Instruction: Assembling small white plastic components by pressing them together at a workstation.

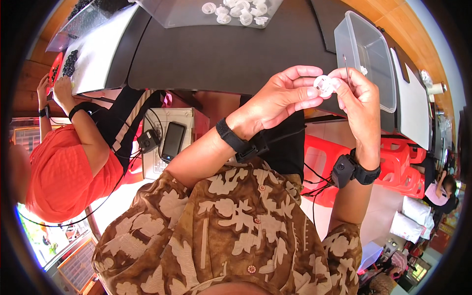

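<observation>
Left hand [282, 98] and right hand [356, 96] pinch small white round plastic part [324, 84] between fingertips above dark table [221, 54] edge. Right fingers also hold thin needle [345, 66]. Clear tub [366, 49] just behind; clear tray [196, 14] of white parts [238, 12] farther back.

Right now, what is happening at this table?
A person in a brown patterned shirt holds a small white round plastic part up between both hands, above a dark table. The left hand pinches it from the left; the right hand grips it from the right and also holds a thin metal pin. A clear tray of similar white parts lies farther back, and an open clear box stands at the right. Another person in an orange shirt handles small dark pieces at the left.
</observation>
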Motion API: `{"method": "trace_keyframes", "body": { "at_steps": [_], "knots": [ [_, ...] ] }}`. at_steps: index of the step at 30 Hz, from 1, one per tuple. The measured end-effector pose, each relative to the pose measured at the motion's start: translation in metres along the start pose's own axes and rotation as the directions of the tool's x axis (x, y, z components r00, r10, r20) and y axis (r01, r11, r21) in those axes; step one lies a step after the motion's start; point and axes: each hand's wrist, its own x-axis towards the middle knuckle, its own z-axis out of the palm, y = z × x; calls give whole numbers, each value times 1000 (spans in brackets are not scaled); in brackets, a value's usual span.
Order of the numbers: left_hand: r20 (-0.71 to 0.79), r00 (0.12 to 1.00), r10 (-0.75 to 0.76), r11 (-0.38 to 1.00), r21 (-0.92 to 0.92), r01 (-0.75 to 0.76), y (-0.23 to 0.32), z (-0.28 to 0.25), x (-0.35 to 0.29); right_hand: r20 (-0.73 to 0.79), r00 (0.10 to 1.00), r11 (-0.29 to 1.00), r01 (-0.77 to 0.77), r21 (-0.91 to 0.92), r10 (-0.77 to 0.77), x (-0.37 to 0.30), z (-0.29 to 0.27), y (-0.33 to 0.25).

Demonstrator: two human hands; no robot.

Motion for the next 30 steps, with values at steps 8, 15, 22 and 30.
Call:
{"method": "trace_keyframes", "body": {
  "at_steps": [8, 15, 22, 30],
  "knots": [
    [19, 1000, 11, 1000, -18, -10, -2, 0, 0, -23, 996, 994, 88, -63, -90, -5, 5, -9],
    [1, 999, 35, 996, -83, -35, -4, 1, 1, -51, 978, 945, 180, -273, -201, -8, 7, -19],
    [9, 995, 100, 995, -7, -100, -2, 7, 1, -53, 963, 930, 239, -281, -264, -9, 5, -18],
    [23, 991, 132, 899, 419, -129, 24, 14, 0, -14, 977, 944, 201, -263, -212, -9, 2, -17]
  ]
}}
